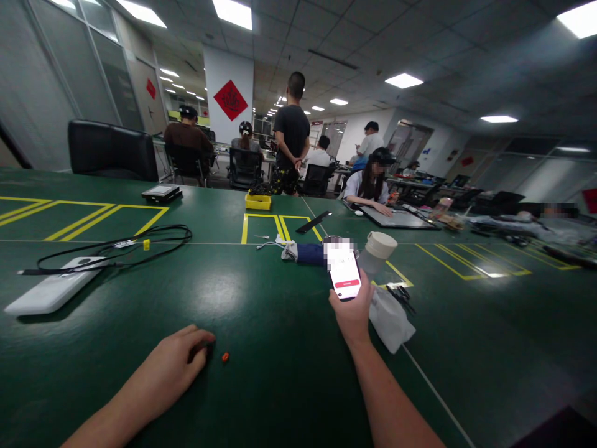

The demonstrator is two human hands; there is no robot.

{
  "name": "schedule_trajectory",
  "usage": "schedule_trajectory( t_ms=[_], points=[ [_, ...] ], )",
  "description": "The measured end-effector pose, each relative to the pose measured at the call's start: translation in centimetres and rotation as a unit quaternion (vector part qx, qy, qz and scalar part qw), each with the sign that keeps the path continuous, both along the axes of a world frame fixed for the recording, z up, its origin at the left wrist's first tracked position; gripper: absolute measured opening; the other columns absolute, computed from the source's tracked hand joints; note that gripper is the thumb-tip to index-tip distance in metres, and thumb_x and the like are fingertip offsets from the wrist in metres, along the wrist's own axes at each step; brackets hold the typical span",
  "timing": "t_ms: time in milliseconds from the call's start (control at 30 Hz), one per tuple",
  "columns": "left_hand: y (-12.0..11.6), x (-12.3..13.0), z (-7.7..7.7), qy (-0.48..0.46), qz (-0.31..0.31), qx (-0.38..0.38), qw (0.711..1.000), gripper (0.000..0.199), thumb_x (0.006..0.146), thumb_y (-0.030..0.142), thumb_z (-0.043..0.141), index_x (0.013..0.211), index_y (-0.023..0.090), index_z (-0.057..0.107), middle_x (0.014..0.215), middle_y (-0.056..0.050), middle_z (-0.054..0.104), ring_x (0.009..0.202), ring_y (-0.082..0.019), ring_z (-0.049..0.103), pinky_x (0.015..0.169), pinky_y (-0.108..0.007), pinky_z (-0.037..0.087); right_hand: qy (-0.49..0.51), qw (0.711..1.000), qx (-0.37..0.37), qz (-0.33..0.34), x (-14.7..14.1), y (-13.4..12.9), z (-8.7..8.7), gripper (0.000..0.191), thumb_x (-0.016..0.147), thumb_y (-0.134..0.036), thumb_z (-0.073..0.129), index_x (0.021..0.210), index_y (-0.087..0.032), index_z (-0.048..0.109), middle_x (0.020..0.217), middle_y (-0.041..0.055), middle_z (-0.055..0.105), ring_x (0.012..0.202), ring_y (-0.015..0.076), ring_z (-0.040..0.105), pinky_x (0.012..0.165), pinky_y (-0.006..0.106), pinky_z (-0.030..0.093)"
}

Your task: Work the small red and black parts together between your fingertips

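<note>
My right hand [353, 311] is wrapped round a smartphone [344, 274], held upright over the green table [289, 398]; its lit screen shows a red bar near the bottom, and part of the picture is blurred. On the tabletop at the lower left rests my left hand [180, 358], loosely curled with a gap between thumb and fingers and nothing in it. Just right of its fingertips lies a small orange piece [226, 357]. Behind the phone are a cup with a cream lid [380, 246] and a dark blue cloth-like item [310, 252]. A pale grey pouch [390, 320] lies right of my right wrist.
At left are a white power bank [58, 289] and a looped black cable [158, 231]. Farther back stand a small yellow box [258, 202] and a black boxy device [161, 193]. Across the table a person [373, 180] sits beside a flat dark-edged panel [396, 216].
</note>
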State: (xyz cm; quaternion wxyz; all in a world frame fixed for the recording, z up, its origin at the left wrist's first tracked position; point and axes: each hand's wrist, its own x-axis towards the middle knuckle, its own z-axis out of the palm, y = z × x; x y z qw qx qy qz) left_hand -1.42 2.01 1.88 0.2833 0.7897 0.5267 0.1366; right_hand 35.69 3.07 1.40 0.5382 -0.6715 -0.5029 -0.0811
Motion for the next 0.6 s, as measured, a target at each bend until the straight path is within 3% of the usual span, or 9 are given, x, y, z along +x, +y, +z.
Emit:
schedule_trajectory(
  t_ms=[133, 267, 400, 500, 600],
  points=[
    [-0.1, 0.0, 0.3, 0.040, 0.038, 0.028, 0.998, 0.031, 0.085, 0.036, 0.038, 0.094, 0.022, 0.064, 0.096, -0.005, 0.062, 0.084, -0.022, 0.060, 0.076, -0.034, 0.043, -0.002, 1.000, 0.010, 0.000, 0.0, 0.0, 0.0, 0.079, 0.065, -0.025, 0.062, 0.137, -0.015, 0.029, 0.116, 0.0139, 0.042, 0.106, 0.0296, 0.046, 0.090, 0.044, 0.040],
    [0.3, 2.8, 2.1, -0.037, 0.012, 0.055, 0.998, 0.031, 0.086, 0.034, 0.039, 0.098, 0.020, 0.064, 0.097, -0.007, 0.064, 0.088, -0.022, 0.059, 0.081, -0.034, 0.043, 0.001, 1.000, 0.007, 0.009, -0.3, -0.1, 0.2, 0.079, 0.066, -0.026, 0.062, 0.137, -0.015, 0.030, 0.116, 0.0143, 0.042, 0.108, 0.0303, 0.045, 0.091, 0.045, 0.039],
    [2.7, 9.8, 3.6, -0.169, -0.064, 0.039, 0.983, 0.034, 0.085, 0.033, 0.044, 0.111, 0.021, 0.062, 0.103, -0.006, 0.066, 0.084, -0.019, 0.061, 0.077, -0.030, 0.045, 0.013, 1.000, 0.011, 0.014, -0.7, -0.1, 0.3, 0.079, 0.064, -0.025, 0.063, 0.136, -0.014, 0.031, 0.113, 0.0134, 0.043, 0.104, 0.0292, 0.048, 0.090, 0.043, 0.040],
    [5.5, 16.1, 3.7, -0.264, -0.057, -0.006, 0.963, 0.043, 0.086, 0.034, 0.044, 0.121, 0.015, 0.056, 0.097, -0.009, 0.068, 0.060, -0.014, 0.058, 0.062, -0.028, 0.045, 0.009, 1.000, 0.018, 0.017, -0.9, 0.0, 0.0, 0.081, 0.062, -0.025, 0.064, 0.135, -0.014, 0.032, 0.110, 0.0122, 0.044, 0.101, 0.0282, 0.049, 0.089, 0.043, 0.041],
    [7.5, 21.3, 3.4, -0.354, -0.065, -0.062, 0.931, 0.041, 0.085, 0.027, 0.041, 0.120, 0.011, 0.056, 0.091, -0.009, 0.068, 0.053, -0.011, 0.053, 0.054, -0.024, 0.042, 0.002, 1.000, 0.018, 0.022, -1.0, 0.0, -0.3, 0.081, 0.061, -0.024, 0.064, 0.135, -0.015, 0.033, 0.109, 0.0117, 0.045, 0.101, 0.0288, 0.048, 0.088, 0.044, 0.042]
  ],
)
